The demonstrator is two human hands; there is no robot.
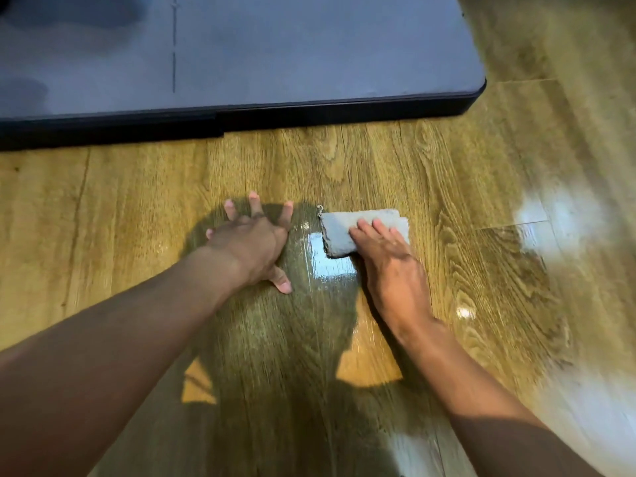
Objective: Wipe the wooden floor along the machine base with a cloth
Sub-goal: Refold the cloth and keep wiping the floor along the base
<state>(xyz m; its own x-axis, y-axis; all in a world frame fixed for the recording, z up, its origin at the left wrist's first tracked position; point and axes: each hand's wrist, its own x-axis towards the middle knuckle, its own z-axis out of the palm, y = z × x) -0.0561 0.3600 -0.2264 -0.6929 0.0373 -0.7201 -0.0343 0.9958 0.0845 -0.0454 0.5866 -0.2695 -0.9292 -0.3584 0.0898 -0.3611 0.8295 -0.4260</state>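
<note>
On a glossy honey-brown wooden plank floor, we press a folded pale grey terry cloth flat under our right hand, fingers laid across its near half and holding it down rather than pinching it. Our left hand sits just beside it at nine o'clock from the cloth, fingers splayed wide and palm bearing on the boards, gripping nothing (a brace, by the look of it). Between the two hands a wet sheen catches the light, touching the cloth's left edge.

The dark blue-grey flat machine base with its black lower edge fills the twelve o'clock side of the view; its edge runs across well apart from the cloth, with bare floor between.

We judge the wiping to be under way but the strip directly against the base not yet reached here. To do this pass well, we would keep the palm flat for even pressure, work the cloth toward twelve o'clock until it meets the black edge, then run it along that edge in overlapping strokes, refolding to a dry face if streaks remain. A small loop or tag shows at the cloth's far left corner.
</note>
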